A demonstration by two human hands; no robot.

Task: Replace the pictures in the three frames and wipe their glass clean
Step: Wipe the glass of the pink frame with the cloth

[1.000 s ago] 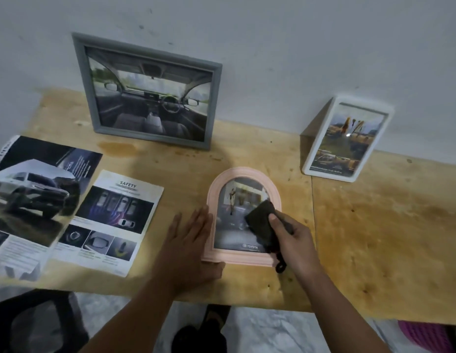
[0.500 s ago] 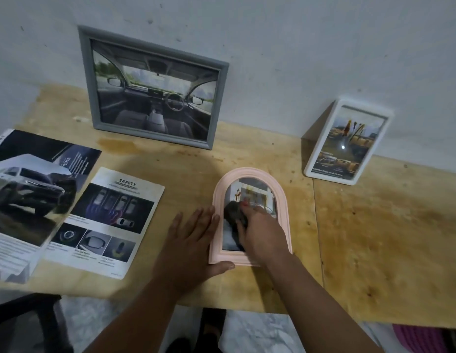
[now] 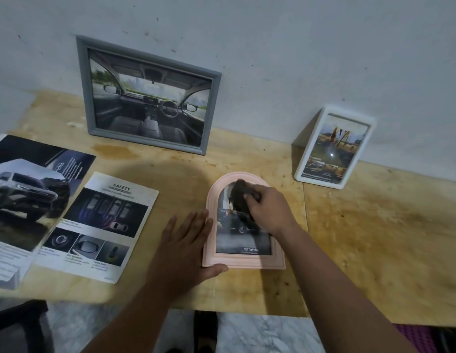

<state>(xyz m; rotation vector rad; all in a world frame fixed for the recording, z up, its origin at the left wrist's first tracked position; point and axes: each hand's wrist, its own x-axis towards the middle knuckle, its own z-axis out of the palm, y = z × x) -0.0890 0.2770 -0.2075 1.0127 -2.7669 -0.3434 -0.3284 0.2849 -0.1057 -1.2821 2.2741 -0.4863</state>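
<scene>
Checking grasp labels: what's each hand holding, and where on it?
Right hand grips the dark cloth, bunched at its near end, on the pink arched frame's glass. Left hand holds nothing; it rests flat against the frame's left edge.

Place: I read this as a plain home room.
Far: scuffed white wall [image 3: 298,47].
Surface: stained plywood surface [image 3: 374,238] set against it.
Near: marble-patterned floor [image 3: 260,335] below the near edge.

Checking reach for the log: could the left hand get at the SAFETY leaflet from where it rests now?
Probably yes. The left hand lies flat against the pink arched frame, and the SAFETY leaflet lies just to its left on the table, with only bare wood between them.
</scene>
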